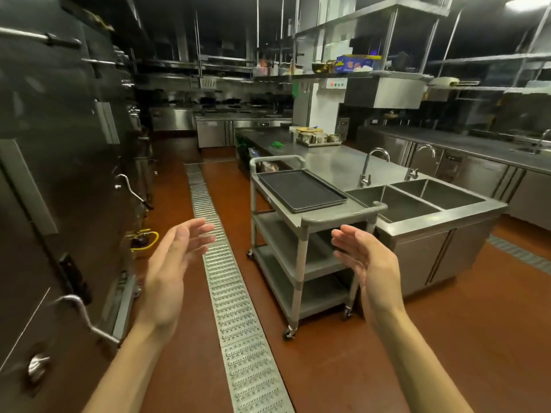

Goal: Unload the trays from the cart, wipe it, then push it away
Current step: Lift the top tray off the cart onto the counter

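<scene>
The left hand (170, 263) is raised in mid-air over the red floor, fingers straight and spread, palm turned inward, holding nothing. To its left stands a wall of dark steel oven doors (59, 174) with lever handles; just to its right a metal floor drain (232, 293) runs from near to far. The right hand (363, 260) is raised at the same height, likewise wide and empty, palm facing its partner.

Farther off and to the right of both hands stands the grey three-shelf cart (298, 263), parked on castors against the sink bench (447, 216). A dark tray (301, 189) lies flat on the cart's top shelf, its long side running from the near-right handle toward the far-left handle. How many trays are stacked there cannot be told; the two lower shelves look bare.

The tray sits beyond and above the hands, slightly right of the gap between them. The right hand is the nearer one, appearing just below the cart's near handle, though still apart from it; the left hand is well apart. Unloading appears not yet begun, and reaching the tray would likely call for a step forward and to the right, one hand to each long edge.
</scene>
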Available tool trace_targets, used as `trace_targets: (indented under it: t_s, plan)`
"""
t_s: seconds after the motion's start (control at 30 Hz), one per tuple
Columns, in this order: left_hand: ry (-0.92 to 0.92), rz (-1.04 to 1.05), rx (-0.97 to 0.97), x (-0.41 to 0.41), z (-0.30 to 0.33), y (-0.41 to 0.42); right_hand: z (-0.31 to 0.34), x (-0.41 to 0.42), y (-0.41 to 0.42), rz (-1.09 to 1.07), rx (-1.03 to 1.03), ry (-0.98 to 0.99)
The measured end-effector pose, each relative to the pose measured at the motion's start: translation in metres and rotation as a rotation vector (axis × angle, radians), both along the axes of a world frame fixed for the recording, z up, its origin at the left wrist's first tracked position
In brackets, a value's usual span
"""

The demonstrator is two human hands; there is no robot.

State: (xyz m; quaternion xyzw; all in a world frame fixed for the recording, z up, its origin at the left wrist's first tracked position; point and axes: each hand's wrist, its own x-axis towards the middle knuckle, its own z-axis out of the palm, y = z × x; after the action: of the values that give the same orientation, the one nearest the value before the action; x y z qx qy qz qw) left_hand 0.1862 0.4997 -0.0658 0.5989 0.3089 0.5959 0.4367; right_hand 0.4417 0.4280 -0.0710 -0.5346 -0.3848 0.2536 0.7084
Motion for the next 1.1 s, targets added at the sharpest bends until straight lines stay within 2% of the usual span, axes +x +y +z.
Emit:
trace_targets:
  t_s: [0.27,0.7,1.1]
  plan:
    - [0.043,-0.006,-0.009,0.065,-0.003,0.239,-0.008,0.057,0.231,-0.01,0.007,0.086]
    - [0.067,-0.034,-0.009,0.188,-0.014,0.55,-0.021,0.179,0.532,-0.04,0.03,0.142]
    - [0.083,-0.076,-0.016,0.265,-0.022,0.812,-0.034,0.256,0.781,-0.112,0.018,0.135]
